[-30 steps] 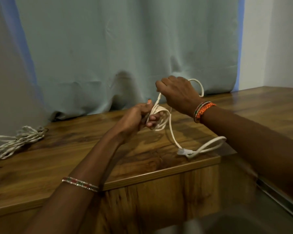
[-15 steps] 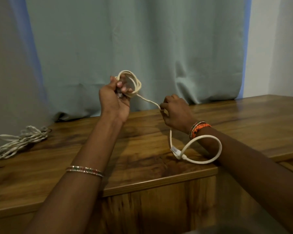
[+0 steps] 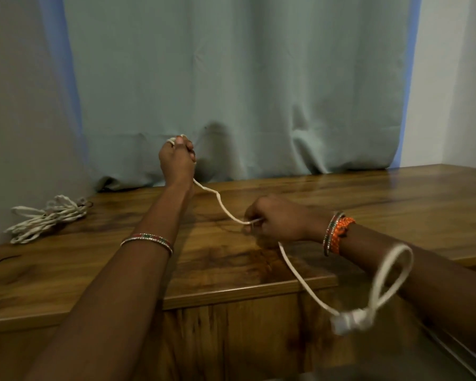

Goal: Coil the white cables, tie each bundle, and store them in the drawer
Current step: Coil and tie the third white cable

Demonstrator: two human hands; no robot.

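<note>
The wooden desk ran across the view under a pale curtain, and it served as the work surface over which both arms reached. At its far left end, close to the wall, a finished bundle of white cable lay flat, its long axis running from lower left to upper right; it was probably parked there out of the way until it could go to the drawer, which could not be made out with any certainty.

The cable being worked was held off the desk between the two hands. The left hand was raised in front of the curtain, its fingers curled into a fist round the gathered loops, only a bit of white showing at the top. That height seemed meant to keep the coil clear while more length was fed in.

From that fist the cable slanted down and to the right to the right hand, which pinched it between thumb and curled fingers just above the desk, keeping the run nearly taut. Below the right hand the free tail carried on down and right, past the desk's front edge, to a blurred white plug, then looped back up beside the right forearm.
</note>
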